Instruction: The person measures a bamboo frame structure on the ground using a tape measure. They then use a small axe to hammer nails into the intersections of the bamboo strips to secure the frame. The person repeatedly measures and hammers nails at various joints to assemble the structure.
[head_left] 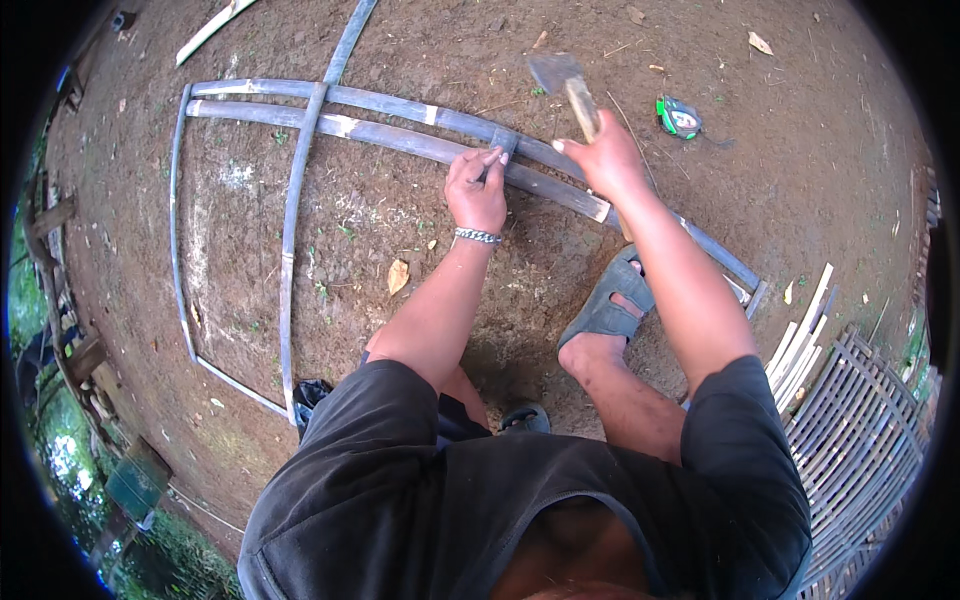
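My right hand [607, 157] is wrapped round the wooden handle of a hatchet [556, 72], its grey metal head raised over the far side of a bamboo frame [380, 103]. My left hand [477, 190] is closed in a pinch at the frame, fingertips at a short crosspiece [503, 141] that lies over two long split-bamboo strips. Whatever is between those fingers is too small to make out. The nearer bamboo strip [558, 190] passes just beyond my left hand and ends below my right wrist.
A green and black tape measure [679, 118] lies on the dirt at far right. My sandalled foot [608, 305] is beside the frame. Loose bamboo slats [800, 345] and a slatted bamboo panel [860, 440] lie at right. A black plastic bag [312, 398] touches the frame's near corner.
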